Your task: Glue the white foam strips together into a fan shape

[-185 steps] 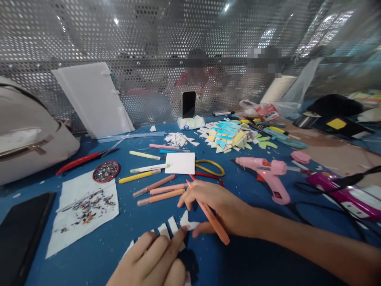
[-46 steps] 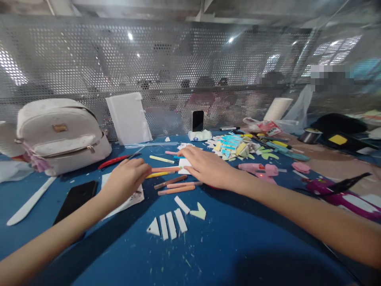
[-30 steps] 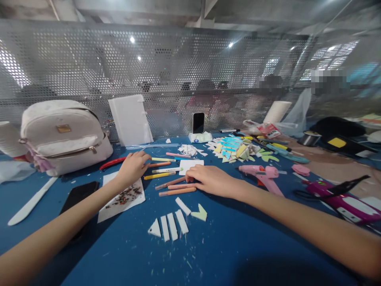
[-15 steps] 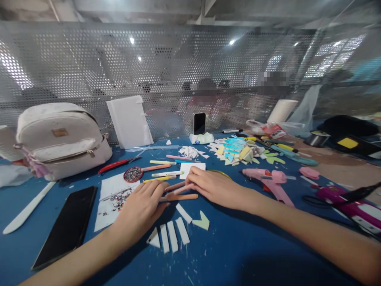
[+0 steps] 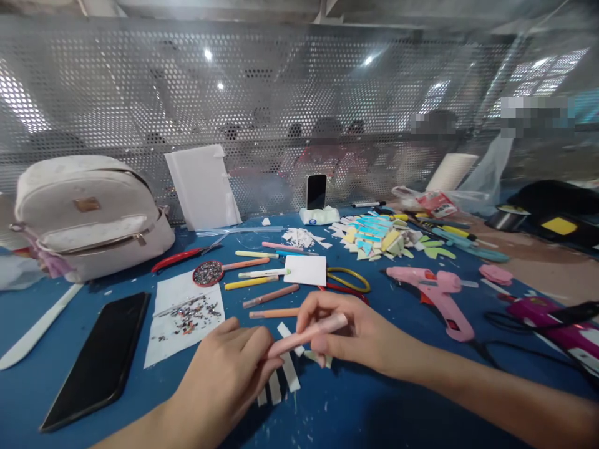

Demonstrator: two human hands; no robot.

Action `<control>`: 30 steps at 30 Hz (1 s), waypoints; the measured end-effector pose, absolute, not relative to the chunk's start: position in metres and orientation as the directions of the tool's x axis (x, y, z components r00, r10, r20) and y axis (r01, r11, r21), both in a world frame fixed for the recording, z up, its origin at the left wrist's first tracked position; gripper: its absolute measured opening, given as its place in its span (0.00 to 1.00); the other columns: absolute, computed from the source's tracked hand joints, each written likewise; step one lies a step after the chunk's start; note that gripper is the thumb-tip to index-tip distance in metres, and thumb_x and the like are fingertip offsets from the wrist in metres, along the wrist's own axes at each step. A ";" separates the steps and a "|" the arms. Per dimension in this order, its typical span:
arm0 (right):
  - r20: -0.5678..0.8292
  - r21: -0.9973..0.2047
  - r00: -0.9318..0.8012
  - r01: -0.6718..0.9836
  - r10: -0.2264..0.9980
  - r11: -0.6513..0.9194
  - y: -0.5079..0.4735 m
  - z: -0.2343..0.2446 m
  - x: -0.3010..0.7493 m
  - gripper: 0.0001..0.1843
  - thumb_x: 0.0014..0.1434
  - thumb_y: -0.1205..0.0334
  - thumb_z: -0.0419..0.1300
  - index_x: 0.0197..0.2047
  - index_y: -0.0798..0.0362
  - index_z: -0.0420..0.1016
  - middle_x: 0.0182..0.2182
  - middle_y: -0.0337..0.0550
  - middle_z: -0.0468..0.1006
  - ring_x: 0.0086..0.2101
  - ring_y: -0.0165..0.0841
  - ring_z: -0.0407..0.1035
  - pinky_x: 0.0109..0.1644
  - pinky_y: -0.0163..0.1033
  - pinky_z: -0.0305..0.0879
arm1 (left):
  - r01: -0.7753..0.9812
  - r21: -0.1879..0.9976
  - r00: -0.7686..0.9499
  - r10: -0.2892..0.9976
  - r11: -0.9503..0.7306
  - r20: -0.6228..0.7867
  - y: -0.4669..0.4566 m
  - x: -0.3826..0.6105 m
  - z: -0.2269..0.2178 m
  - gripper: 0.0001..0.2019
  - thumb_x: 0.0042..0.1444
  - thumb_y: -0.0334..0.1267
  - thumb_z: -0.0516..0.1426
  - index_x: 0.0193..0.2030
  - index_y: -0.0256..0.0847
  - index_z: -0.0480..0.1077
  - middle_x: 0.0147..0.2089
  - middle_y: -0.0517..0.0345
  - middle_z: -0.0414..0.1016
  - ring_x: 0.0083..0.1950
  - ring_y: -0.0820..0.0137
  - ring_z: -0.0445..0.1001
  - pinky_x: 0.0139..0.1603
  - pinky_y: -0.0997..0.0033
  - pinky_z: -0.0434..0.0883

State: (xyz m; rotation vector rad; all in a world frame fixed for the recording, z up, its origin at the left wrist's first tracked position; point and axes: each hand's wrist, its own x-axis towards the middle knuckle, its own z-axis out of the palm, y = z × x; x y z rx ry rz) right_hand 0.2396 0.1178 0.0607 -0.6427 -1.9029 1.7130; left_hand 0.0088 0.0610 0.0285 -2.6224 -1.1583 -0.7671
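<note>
A pink marker pen (image 5: 299, 338) is held between my two hands, tilted up toward the right, its clear-looking cap end on the right. My left hand (image 5: 229, 368) grips its lower left end. Around the capped end curl the thumb and fingers of my right hand (image 5: 353, 330). Just beyond lie a brown marker (image 5: 271, 296) and an orange marker (image 5: 274, 313); a yellow marker (image 5: 251, 282) and a white pen (image 5: 262, 273) are farther back. Beneath my hands are white strips (image 5: 290, 373) and a pale green piece (image 5: 322, 358), partly covered.
Left of my hands are a paper sheet with tiny gems (image 5: 161, 340), a black phone (image 5: 100, 355) and a beige backpack (image 5: 93, 218). A pink glue gun (image 5: 437, 293) lies right. Behind are scissors (image 5: 353, 280), a heap of cut pieces (image 5: 374, 237) and a perforated screen (image 5: 271, 112).
Both hands have come nearer, lifting the pink marker off the table from among the other markers. The brown and orange markers stay on the table, now more exposed. The view has shifted slightly.
</note>
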 end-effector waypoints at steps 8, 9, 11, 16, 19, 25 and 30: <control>0.116 -0.992 -0.762 -0.127 0.638 0.029 0.114 0.051 0.220 0.20 0.63 0.43 0.62 0.37 0.55 0.72 0.32 0.39 0.70 0.30 0.27 0.63 0.35 0.33 0.60 | 0.622 0.292 0.549 0.670 -0.727 0.500 0.054 0.008 0.042 0.18 0.74 0.45 0.39 0.32 0.44 0.56 0.24 0.68 0.65 0.22 0.72 0.63 0.26 0.71 0.59; 0.153 -0.988 -0.741 -0.132 0.654 0.081 0.114 0.051 0.219 0.22 0.65 0.42 0.58 0.35 0.55 0.72 0.32 0.40 0.70 0.32 0.29 0.64 0.38 0.35 0.62 | 0.604 0.320 0.542 0.671 -0.729 0.506 0.055 0.005 0.048 0.19 0.74 0.47 0.38 0.33 0.45 0.58 0.26 0.66 0.67 0.24 0.72 0.65 0.27 0.70 0.60; 0.151 -0.988 -0.752 -0.093 0.641 0.124 0.116 0.056 0.218 0.26 0.69 0.41 0.50 0.31 0.54 0.67 0.29 0.38 0.68 0.31 0.29 0.65 0.40 0.36 0.63 | 0.680 0.307 0.451 0.710 -0.666 0.540 0.059 -0.003 0.063 0.16 0.73 0.48 0.40 0.45 0.44 0.63 0.35 0.62 0.72 0.31 0.71 0.70 0.32 0.70 0.65; -0.048 -0.941 -0.837 0.220 0.545 0.255 0.113 0.086 0.217 0.21 0.71 0.47 0.50 0.32 0.53 0.66 0.24 0.34 0.64 0.25 0.26 0.60 0.31 0.32 0.57 | 0.738 -0.227 0.636 0.544 -0.635 0.547 0.066 -0.002 0.084 0.12 0.71 0.33 0.43 0.51 0.39 0.66 0.37 0.56 0.75 0.35 0.64 0.73 0.35 0.63 0.65; -0.081 -0.794 -0.859 0.362 0.505 0.488 0.105 0.103 0.216 0.19 0.73 0.55 0.49 0.31 0.53 0.67 0.28 0.36 0.71 0.30 0.28 0.66 0.34 0.32 0.57 | 0.652 -0.481 0.754 0.431 -0.586 0.496 0.058 0.008 0.078 0.13 0.67 0.27 0.44 0.34 0.41 0.65 0.27 0.59 0.68 0.26 0.64 0.66 0.33 0.59 0.58; -0.082 -0.584 -0.831 0.488 0.550 0.649 0.104 0.096 0.256 0.19 0.72 0.53 0.49 0.32 0.51 0.71 0.24 0.38 0.72 0.24 0.31 0.63 0.29 0.37 0.52 | 0.711 -0.456 0.699 0.466 -0.535 0.543 0.040 -0.021 0.059 0.20 0.72 0.34 0.41 0.30 0.41 0.65 0.24 0.57 0.68 0.28 0.62 0.66 0.37 0.58 0.58; -0.008 -0.692 -0.611 0.575 0.792 0.436 0.109 0.080 0.294 0.19 0.72 0.51 0.49 0.62 0.42 0.67 0.37 0.43 0.79 0.38 0.38 0.73 0.39 0.39 0.64 | 0.673 -0.273 0.712 0.501 -0.688 0.492 0.038 -0.034 0.049 0.20 0.73 0.38 0.44 0.27 0.43 0.62 0.22 0.62 0.67 0.22 0.69 0.64 0.29 0.64 0.60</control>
